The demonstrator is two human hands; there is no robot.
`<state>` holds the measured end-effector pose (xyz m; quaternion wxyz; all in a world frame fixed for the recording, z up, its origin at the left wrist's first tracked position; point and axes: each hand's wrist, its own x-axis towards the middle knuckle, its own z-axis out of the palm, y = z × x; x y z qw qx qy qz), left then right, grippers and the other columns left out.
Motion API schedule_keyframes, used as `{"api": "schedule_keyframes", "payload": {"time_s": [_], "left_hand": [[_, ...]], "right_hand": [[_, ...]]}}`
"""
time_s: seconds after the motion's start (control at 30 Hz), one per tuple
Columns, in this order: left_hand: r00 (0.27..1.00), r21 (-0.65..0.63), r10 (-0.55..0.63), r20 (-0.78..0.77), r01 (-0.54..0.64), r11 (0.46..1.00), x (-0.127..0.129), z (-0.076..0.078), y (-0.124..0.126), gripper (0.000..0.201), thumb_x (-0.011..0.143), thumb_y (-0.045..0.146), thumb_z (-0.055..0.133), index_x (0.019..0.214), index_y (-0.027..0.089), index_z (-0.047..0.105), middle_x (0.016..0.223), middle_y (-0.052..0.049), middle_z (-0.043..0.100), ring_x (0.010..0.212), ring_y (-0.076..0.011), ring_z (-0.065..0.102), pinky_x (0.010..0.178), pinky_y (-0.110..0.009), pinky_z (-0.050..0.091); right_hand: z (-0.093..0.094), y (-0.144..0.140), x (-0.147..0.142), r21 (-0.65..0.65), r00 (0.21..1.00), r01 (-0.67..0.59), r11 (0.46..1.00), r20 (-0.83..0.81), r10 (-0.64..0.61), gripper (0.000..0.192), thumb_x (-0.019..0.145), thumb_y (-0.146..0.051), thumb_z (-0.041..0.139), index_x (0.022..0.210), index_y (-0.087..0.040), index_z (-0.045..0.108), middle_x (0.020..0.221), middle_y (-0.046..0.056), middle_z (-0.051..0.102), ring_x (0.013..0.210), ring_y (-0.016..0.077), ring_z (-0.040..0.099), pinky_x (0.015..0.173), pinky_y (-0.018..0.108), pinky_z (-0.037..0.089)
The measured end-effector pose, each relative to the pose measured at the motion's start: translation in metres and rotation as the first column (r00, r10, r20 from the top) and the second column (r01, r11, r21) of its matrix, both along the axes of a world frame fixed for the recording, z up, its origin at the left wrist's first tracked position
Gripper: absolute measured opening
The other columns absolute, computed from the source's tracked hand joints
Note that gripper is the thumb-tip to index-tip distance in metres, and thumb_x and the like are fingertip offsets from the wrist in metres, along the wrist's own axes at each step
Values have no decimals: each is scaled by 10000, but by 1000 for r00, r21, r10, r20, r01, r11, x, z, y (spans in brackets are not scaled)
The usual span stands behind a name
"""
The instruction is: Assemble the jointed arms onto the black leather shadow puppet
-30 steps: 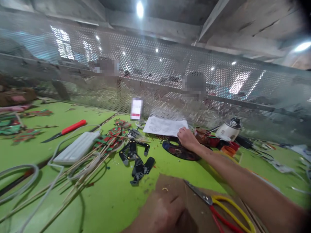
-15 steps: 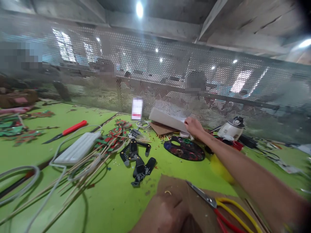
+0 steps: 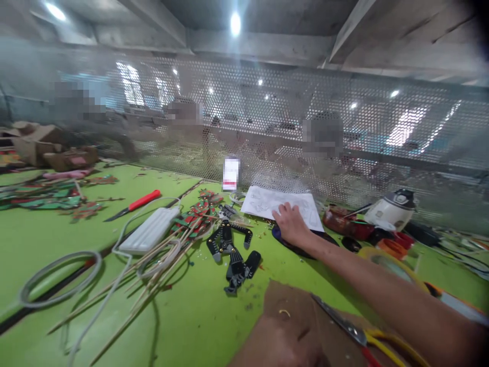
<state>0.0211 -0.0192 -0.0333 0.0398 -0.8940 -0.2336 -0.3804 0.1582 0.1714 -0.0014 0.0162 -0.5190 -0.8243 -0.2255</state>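
My right hand (image 3: 292, 224) reaches forward with its fingers spread over a white sheet of paper (image 3: 254, 200) with line drawings on it, touching its near edge. Partly under that hand and sheet lies a dark paint palette (image 3: 281, 238). My left hand (image 3: 280, 344) is at the bottom edge, blurred and cut off, over a piece of brown cardboard (image 3: 290, 298); its fingers are hidden. Scissors (image 3: 344, 323) with yellow and red handles lie on the cardboard, partly behind my right forearm. Left of the cardboard is a black jointed figure (image 3: 233, 255).
A white power strip (image 3: 148, 229), thin sticks (image 3: 153, 275), a red-handled knife (image 3: 133, 205) and red-green cut pieces (image 3: 196, 211) lie left. Paint jars (image 3: 338, 218), yellow tape (image 3: 393, 262) and a white kettle-like object (image 3: 391, 209) stand right. A perforated screen (image 3: 267, 127) rises behind.
The sheet, raised and folded over earlier with my right hand at its right edge, now lies flatter with drawings showing. My right hand has opened and moved onto it. The view has shifted left.
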Motion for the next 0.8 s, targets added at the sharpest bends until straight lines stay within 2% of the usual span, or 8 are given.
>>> {"api": "schedule_keyframes", "payload": {"time_s": [0.13, 0.3, 0.4, 0.5, 0.6, 0.8], "left_hand": [[1000, 21, 17, -10, -17, 1000, -2, -1, 1, 197, 835, 272, 608, 670, 192, 534, 511, 17, 494, 477, -114, 413, 418, -289, 181], [982, -70, 2, -187, -15, 997, -6, -9, 1, 248, 857, 338, 589, 648, 206, 568, 547, 0, 532, 468, -123, 406, 402, -294, 206], [973, -132, -1, -232, -31, 991, -5, -4, 0, 225, 869, 338, 574, 673, 230, 603, 568, -12, 551, 483, -131, 409, 419, -297, 234], [970, -200, 38, -242, -88, 976, -2, 5, -1, 211, 857, 363, 592, 725, 202, 628, 610, -18, 581, 504, -120, 410, 433, -284, 215], [977, -189, 40, -207, -80, 979, -1, 6, -1, 223, 849, 395, 605, 752, 196, 634, 650, -12, 605, 528, -110, 425, 441, -265, 214], [956, -212, -38, -291, -26, 977, -3, 3, 4, 216, 869, 260, 596, 674, 169, 581, 587, 30, 549, 494, -70, 405, 439, -211, 261]], "right_hand": [[-1, 15, -17, -35, 1000, -23, 999, 21, 23, 373, 846, -83, 442, 1196, -145, 555, 1184, 198, 545, 1103, 337, 422, 846, 427, 338], [-5, 33, -26, -79, 1000, -14, 997, 22, 16, 341, 805, -112, 502, 1135, -145, 581, 1131, 177, 571, 1047, 313, 468, 779, 377, 386], [-9, 38, -31, -83, 1000, -7, 997, 12, 8, 369, 782, -129, 533, 1149, -146, 575, 1122, 174, 574, 1039, 316, 477, 761, 372, 399], [-14, 40, -36, -73, 1000, -20, 997, 6, 20, 341, 799, -126, 520, 1133, -144, 586, 1121, 177, 573, 1044, 324, 478, 761, 377, 400], [-19, 41, -37, -54, 999, -33, 998, -1, 33, 314, 825, -96, 474, 1113, -135, 594, 1099, 180, 580, 1040, 325, 478, 763, 385, 397], [-23, 42, -33, -26, 997, -74, 997, -27, 73, 270, 859, -56, 422, 1033, -101, 623, 1032, 175, 601, 1018, 300, 482, 779, 359, 398]]}}
